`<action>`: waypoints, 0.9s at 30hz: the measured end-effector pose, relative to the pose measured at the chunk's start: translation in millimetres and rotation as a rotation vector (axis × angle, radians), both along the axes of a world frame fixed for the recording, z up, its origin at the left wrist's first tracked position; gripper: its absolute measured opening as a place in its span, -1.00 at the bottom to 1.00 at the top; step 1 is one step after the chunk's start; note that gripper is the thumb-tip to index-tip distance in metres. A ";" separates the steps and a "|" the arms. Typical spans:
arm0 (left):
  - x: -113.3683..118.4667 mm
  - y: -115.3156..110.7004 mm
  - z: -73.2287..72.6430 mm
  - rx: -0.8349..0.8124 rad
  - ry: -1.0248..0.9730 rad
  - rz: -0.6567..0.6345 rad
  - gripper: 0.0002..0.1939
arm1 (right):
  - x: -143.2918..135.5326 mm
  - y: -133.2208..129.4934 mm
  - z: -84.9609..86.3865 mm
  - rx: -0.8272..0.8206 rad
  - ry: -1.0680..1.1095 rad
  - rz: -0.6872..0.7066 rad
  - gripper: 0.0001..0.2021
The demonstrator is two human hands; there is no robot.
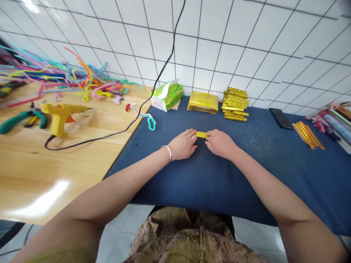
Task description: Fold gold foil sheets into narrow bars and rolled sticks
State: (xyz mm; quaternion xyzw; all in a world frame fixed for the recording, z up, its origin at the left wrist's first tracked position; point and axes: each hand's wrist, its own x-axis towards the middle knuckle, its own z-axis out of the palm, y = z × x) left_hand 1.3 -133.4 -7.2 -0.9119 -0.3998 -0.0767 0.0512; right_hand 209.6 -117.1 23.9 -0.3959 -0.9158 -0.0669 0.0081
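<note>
A narrow gold foil paper strip point(201, 134) lies crosswise on the dark blue cloth in front of me. My left hand point(184, 144), with a silver bangle at the wrist, is closed over its left end, fingers pressed together. At the other end my right hand point(220, 144) is closed on the strip, its thumb tucked below. Only the middle of the strip shows; the fingers cover both ends. Just beyond are a flat stack of gold paper sheets point(203, 102) and a pile of rolled or folded gold pieces point(235, 104).
A green tissue box point(168, 96) stands by the tiled wall. On the wooden table at left are a yellow glue gun point(61, 115) with a black cord point(164, 67), teal-handled pliers point(19, 122) and pipe cleaners point(87, 78). A phone point(281, 118) and orange-gold strips point(308, 135) lie right.
</note>
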 end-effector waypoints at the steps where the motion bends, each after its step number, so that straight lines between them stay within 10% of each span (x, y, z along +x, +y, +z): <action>1: 0.6 -1.2 -0.4 0.008 0.003 0.009 -0.52 | -4.5 0.4 1.4 -0.020 0.025 -0.014 -0.68; 10: -0.8 -9.4 -7.0 -0.028 -0.083 0.065 -0.41 | -45.7 -2.3 -27.0 -0.255 0.288 -0.051 -0.36; 27: 2.6 -20.0 -8.8 0.024 -0.114 0.217 -0.47 | -24.5 -24.9 -43.4 -0.036 0.158 -0.254 -0.37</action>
